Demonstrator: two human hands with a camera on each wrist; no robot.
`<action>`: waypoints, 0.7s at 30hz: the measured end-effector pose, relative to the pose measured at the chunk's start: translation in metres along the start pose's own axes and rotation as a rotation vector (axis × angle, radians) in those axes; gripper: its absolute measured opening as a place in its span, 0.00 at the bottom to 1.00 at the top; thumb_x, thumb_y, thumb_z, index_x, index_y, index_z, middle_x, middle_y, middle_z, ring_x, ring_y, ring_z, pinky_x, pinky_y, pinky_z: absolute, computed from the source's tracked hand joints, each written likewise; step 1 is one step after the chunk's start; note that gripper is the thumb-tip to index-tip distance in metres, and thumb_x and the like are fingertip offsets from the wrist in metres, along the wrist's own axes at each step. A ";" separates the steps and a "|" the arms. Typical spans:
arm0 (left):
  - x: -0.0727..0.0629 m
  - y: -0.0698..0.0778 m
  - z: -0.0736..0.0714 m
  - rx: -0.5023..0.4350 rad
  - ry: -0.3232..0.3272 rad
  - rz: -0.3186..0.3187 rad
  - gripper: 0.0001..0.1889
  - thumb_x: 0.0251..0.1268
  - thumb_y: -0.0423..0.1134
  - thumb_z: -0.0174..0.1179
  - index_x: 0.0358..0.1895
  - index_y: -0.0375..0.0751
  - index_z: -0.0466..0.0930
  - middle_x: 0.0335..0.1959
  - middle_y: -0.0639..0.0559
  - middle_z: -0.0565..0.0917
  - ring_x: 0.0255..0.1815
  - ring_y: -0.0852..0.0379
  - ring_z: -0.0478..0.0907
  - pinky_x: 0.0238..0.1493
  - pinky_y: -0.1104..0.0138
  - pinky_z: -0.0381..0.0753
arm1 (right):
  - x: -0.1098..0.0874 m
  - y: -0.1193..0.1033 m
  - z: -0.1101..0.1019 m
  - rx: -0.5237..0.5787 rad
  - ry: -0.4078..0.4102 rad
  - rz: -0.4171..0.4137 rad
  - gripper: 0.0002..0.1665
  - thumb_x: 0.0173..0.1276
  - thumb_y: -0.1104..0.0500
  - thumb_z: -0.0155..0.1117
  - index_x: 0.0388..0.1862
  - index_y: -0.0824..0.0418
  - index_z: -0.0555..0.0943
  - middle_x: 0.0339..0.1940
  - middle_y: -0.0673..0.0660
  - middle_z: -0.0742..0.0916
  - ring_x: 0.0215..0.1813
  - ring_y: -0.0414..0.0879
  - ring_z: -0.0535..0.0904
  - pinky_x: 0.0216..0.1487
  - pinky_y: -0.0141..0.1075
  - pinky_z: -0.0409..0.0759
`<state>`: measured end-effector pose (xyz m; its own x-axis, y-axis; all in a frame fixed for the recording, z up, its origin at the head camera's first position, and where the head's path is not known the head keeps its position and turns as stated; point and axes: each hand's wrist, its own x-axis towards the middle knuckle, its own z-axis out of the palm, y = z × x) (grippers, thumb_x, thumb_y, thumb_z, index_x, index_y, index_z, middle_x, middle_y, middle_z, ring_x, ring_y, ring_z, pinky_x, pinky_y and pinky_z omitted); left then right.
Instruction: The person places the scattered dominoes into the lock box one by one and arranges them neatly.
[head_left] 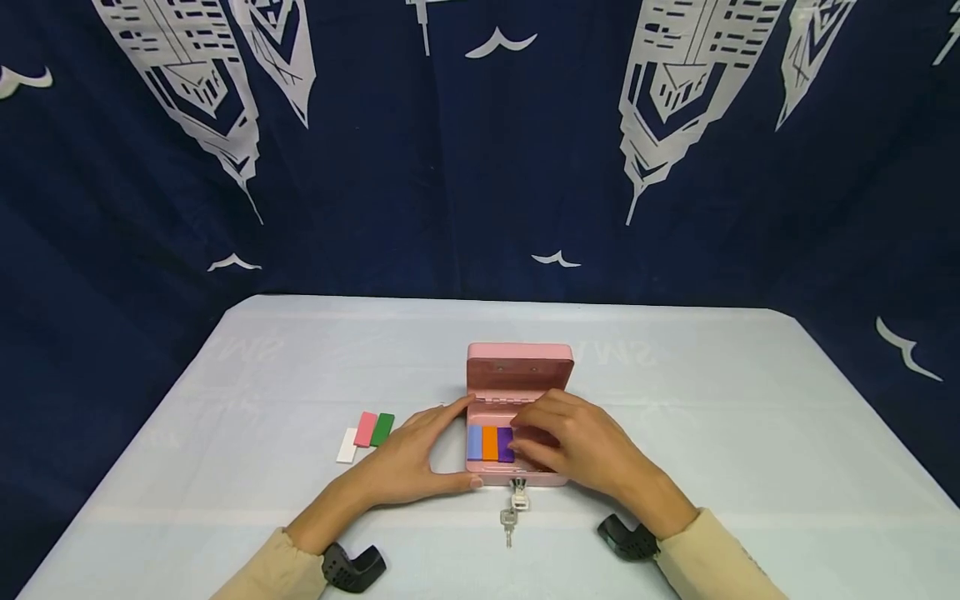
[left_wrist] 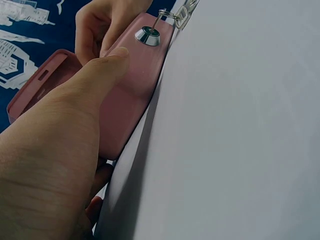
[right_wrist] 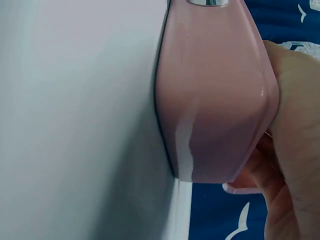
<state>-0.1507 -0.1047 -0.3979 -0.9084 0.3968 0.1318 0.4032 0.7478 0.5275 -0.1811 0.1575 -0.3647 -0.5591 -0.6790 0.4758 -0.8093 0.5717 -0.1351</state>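
A pink metal cash box [head_left: 525,479] stands on the table with its lid [head_left: 520,375] raised. Inside, side by side along the left, lie a light blue block [head_left: 475,442], an orange block [head_left: 490,443] and a purple block [head_left: 505,445], flat like dominoes. My left hand [head_left: 408,454] grips the box's left side, thumb on the front wall, index finger at the back corner. Reaching in from the right, my right hand [head_left: 573,437] pinches the purple block's right edge between thumb and fingers. Keys [head_left: 509,518] hang from the front lock [left_wrist: 148,36].
Left of the box, close to my left hand, lie a white block [head_left: 347,446], a pink block [head_left: 365,429] and a green block [head_left: 382,429]. A white cloth covers the table [head_left: 712,400]. Behind it hangs a dark blue printed curtain [head_left: 450,183].
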 end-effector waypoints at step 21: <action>0.000 0.000 0.000 -0.001 -0.015 -0.006 0.52 0.36 0.79 0.52 0.68 0.75 0.39 0.68 0.65 0.59 0.68 0.55 0.58 0.61 0.49 0.66 | -0.035 0.032 -0.009 0.157 0.048 0.219 0.38 0.38 0.30 0.69 0.50 0.42 0.74 0.45 0.35 0.77 0.46 0.32 0.75 0.50 0.28 0.75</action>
<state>-0.1503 -0.1044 -0.3980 -0.9090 0.4003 0.1158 0.3976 0.7496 0.5291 -0.1858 0.2034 -0.3775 -0.7177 -0.5223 0.4606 -0.6902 0.6214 -0.3707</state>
